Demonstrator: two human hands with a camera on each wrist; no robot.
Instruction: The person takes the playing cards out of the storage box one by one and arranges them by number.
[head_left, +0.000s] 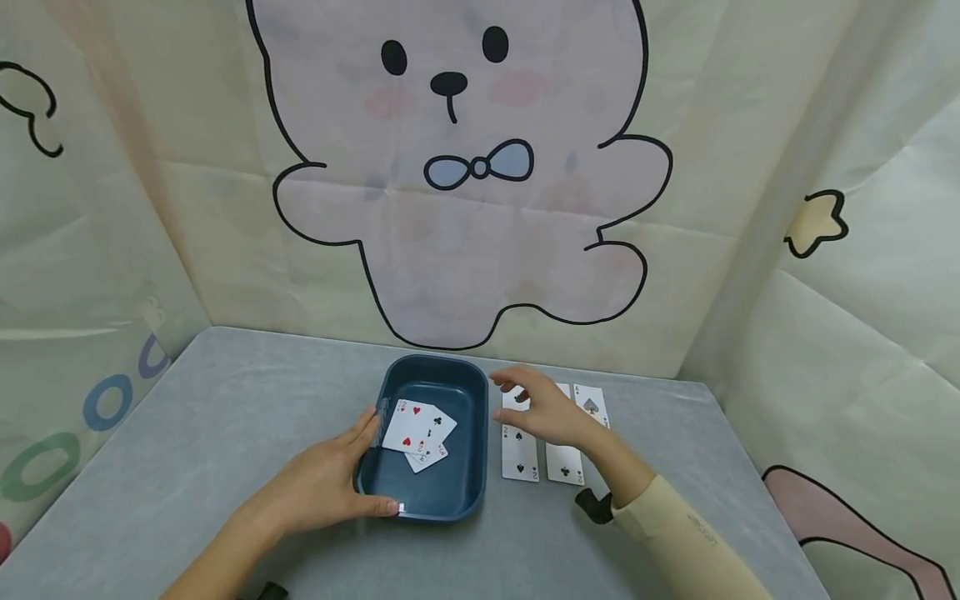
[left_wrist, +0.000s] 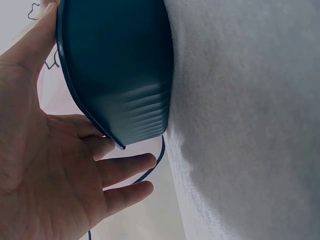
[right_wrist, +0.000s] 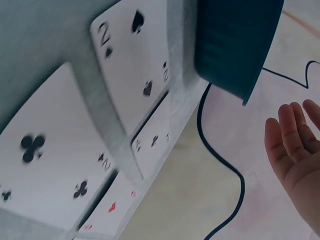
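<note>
A dark blue tray (head_left: 467, 450) holds several overlapping playing cards, with a two of hearts (head_left: 408, 421) on top. My left hand (head_left: 326, 479) grips the tray's left side, its thumb at the near corner and fingers along the rim; in the left wrist view two fingers stay clear of the tray wall. Off the tray's right side, my right hand (head_left: 551, 410) hovers above the cards on the table, fingers loosely bent, thumb apart, holding nothing. Below it lie a two of spades (right_wrist: 132, 55) and a two of clubs (right_wrist: 55, 155), face up. More cards behind are partly hidden.
A spade card (head_left: 592, 403) lies at the right end of the far cards. Grey cloth covers the table (head_left: 247, 417). A printed curtain (head_left: 465, 275) hangs along the far edge, with others at both sides. Dark straps show near both wrists.
</note>
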